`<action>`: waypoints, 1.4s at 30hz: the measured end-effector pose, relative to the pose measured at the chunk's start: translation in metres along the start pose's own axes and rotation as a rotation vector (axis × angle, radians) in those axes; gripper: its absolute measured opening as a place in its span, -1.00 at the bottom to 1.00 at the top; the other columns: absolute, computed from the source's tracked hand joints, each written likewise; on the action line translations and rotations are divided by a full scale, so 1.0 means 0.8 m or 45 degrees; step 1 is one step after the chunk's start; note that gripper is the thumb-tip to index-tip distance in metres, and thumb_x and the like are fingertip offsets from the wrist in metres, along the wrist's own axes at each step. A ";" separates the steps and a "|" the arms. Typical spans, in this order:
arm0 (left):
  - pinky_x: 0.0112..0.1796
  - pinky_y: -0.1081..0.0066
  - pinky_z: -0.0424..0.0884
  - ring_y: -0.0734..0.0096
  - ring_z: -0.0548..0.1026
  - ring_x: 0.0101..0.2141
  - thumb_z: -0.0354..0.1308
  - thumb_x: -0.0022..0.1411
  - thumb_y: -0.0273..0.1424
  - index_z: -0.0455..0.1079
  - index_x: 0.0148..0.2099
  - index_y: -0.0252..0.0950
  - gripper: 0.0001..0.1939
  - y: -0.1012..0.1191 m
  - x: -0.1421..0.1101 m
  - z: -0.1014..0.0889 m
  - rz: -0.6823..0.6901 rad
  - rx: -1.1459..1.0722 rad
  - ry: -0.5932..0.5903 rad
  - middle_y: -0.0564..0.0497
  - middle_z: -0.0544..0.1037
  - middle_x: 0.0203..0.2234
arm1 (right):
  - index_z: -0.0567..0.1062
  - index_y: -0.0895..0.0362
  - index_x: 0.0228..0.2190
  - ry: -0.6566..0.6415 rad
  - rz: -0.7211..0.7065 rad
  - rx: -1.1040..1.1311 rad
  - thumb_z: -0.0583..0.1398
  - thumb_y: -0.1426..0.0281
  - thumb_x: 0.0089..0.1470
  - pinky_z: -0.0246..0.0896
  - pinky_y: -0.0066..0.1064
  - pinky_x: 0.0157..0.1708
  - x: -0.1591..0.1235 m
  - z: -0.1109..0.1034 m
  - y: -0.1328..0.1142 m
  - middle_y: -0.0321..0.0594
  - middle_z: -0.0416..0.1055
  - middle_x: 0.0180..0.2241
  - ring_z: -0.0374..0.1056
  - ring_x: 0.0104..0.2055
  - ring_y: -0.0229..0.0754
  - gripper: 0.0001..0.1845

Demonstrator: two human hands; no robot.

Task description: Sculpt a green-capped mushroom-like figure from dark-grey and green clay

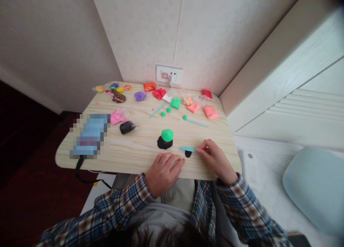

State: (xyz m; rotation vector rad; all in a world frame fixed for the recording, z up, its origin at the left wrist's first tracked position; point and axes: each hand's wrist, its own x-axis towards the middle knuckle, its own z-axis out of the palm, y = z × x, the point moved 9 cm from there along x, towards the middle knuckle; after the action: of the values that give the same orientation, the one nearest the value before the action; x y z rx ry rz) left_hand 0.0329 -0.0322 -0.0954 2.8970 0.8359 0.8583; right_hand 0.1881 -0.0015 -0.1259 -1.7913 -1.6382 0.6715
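Note:
My right hand pinches a light blue plastic clay knife, its flat blade lying across the top edge of a small black clay piece. Left of that piece, my left hand rests on the table edge, fingers loosely bent and thumb pointing toward the black piece, with nothing visible in it. Just beyond my left hand, a green clay dome stands on a flat black clay disc. Two small green clay balls lie behind it, and another green ball touches the end of a thin blue stick.
Clay packets line the back, including orange, green and coral. A black packet and pink clay lie left, near a blurred phone with a cord. Another blue stick lies mid-table. A wall socket is behind.

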 end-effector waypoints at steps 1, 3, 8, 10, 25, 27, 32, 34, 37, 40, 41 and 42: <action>-0.22 0.26 0.30 0.26 0.36 -0.20 -0.03 0.27 -0.46 0.37 -0.03 -0.34 -0.74 0.000 0.000 0.001 -0.005 0.003 -0.014 -0.11 0.49 -0.24 | 0.25 0.07 -0.55 0.021 -0.006 -0.043 0.11 0.32 0.07 0.18 -0.34 -0.39 0.001 -0.001 -0.001 -0.27 0.25 -0.47 0.22 -0.41 -0.19 -0.80; -0.22 0.24 0.30 0.23 0.36 -0.19 -0.02 0.26 -0.43 0.36 0.00 -0.35 -0.71 -0.001 0.002 0.004 -0.028 0.013 -0.048 -0.12 0.48 -0.22 | 0.24 0.07 -0.56 0.047 -0.016 -0.123 0.09 0.36 0.07 0.17 -0.33 -0.38 0.001 -0.001 -0.004 -0.24 0.25 -0.45 0.22 -0.40 -0.18 -0.80; -0.23 0.21 0.29 0.20 0.35 -0.18 -0.01 0.26 -0.41 0.34 0.02 -0.37 -0.69 -0.001 0.005 0.007 -0.035 0.008 -0.095 -0.13 0.48 -0.21 | 0.23 0.07 -0.56 -0.004 0.047 -0.026 0.11 0.34 0.06 0.16 -0.35 -0.41 0.003 0.000 0.003 -0.28 0.24 -0.50 0.21 -0.44 -0.19 -0.80; -0.24 0.22 0.28 0.20 0.35 -0.19 -0.02 0.26 -0.41 0.35 0.01 -0.37 -0.70 0.001 0.005 0.006 -0.017 -0.001 -0.079 -0.12 0.48 -0.21 | 0.24 0.07 -0.56 -0.043 0.060 0.013 0.11 0.33 0.05 0.16 -0.36 -0.42 0.004 0.002 0.005 -0.30 0.24 -0.51 0.21 -0.45 -0.20 -0.80; -0.25 0.24 0.26 0.21 0.35 -0.21 -0.01 0.26 -0.43 0.37 -0.04 -0.38 -0.73 0.004 0.008 0.003 0.022 0.010 -0.022 -0.13 0.49 -0.23 | 0.23 0.07 -0.57 -0.039 0.006 -0.141 0.14 0.46 -0.02 0.12 -0.37 -0.41 0.001 0.007 0.003 -0.25 0.26 -0.46 0.21 -0.42 -0.20 -0.82; -0.25 0.23 0.26 0.21 0.35 -0.22 -0.01 0.26 -0.43 0.37 -0.04 -0.38 -0.73 0.003 0.008 0.001 0.027 0.013 -0.016 -0.13 0.49 -0.24 | 0.23 0.07 -0.57 -0.034 0.010 -0.146 0.14 0.46 -0.02 0.12 -0.38 -0.41 0.001 0.007 0.002 -0.26 0.27 -0.46 0.21 -0.42 -0.20 -0.82; -0.25 0.24 0.25 0.20 0.35 -0.21 -0.02 0.26 -0.44 0.37 -0.07 -0.38 -0.75 0.000 0.006 -0.003 0.038 0.026 0.000 -0.13 0.49 -0.26 | 0.25 0.07 -0.56 -0.056 0.019 -0.139 0.13 0.41 0.02 0.12 -0.39 -0.42 0.006 0.005 0.006 -0.30 0.27 -0.51 0.21 -0.45 -0.22 -0.83; -0.25 0.23 0.25 0.21 0.35 -0.21 -0.02 0.26 -0.44 0.37 -0.06 -0.37 -0.75 0.000 0.005 -0.001 0.039 0.022 -0.013 -0.13 0.49 -0.26 | 0.24 0.07 -0.57 -0.048 0.028 -0.155 0.14 0.44 -0.01 0.10 -0.38 -0.41 0.008 0.005 0.007 -0.28 0.27 -0.48 0.20 -0.43 -0.21 -0.83; -0.23 0.22 0.25 0.20 0.35 -0.20 -0.02 0.26 -0.42 0.36 -0.04 -0.37 -0.74 0.000 0.005 0.002 0.025 0.021 -0.029 -0.13 0.48 -0.24 | 0.25 0.08 -0.58 -0.053 0.045 -0.161 0.16 0.44 -0.04 0.09 -0.38 -0.43 0.011 0.008 0.009 -0.27 0.27 -0.48 0.20 -0.44 -0.21 -0.83; -0.24 0.21 0.26 0.19 0.35 -0.20 -0.01 0.26 -0.42 0.35 -0.04 -0.38 -0.74 0.001 0.006 0.004 0.024 0.030 -0.044 -0.13 0.48 -0.23 | 0.27 0.08 -0.59 -0.084 0.061 -0.137 0.16 0.40 -0.02 0.09 -0.41 -0.48 0.013 0.010 0.013 -0.33 0.27 -0.57 0.20 -0.50 -0.24 -0.82; -0.24 0.21 0.26 0.18 0.35 -0.20 -0.01 0.26 -0.42 0.35 -0.04 -0.37 -0.74 0.001 0.007 0.004 0.025 0.032 -0.049 -0.13 0.48 -0.23 | 0.28 0.08 -0.59 -0.081 0.063 -0.132 0.16 0.39 -0.02 0.09 -0.41 -0.48 0.014 0.010 0.014 -0.34 0.27 -0.57 0.19 -0.51 -0.24 -0.83; -0.25 0.20 0.27 0.17 0.36 -0.21 -0.01 0.26 -0.41 0.35 -0.03 -0.37 -0.73 0.001 0.008 0.005 0.023 0.029 -0.056 -0.13 0.48 -0.23 | 0.29 0.08 -0.59 -0.070 0.063 -0.130 0.16 0.40 -0.03 0.10 -0.41 -0.48 0.015 0.008 0.015 -0.33 0.28 -0.56 0.20 -0.50 -0.24 -0.83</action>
State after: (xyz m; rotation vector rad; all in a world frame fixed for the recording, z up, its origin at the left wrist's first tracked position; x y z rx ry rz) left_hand 0.0396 -0.0296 -0.0953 2.9361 0.8228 0.7890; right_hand 0.1930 0.0104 -0.1389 -1.9067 -1.6967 0.6750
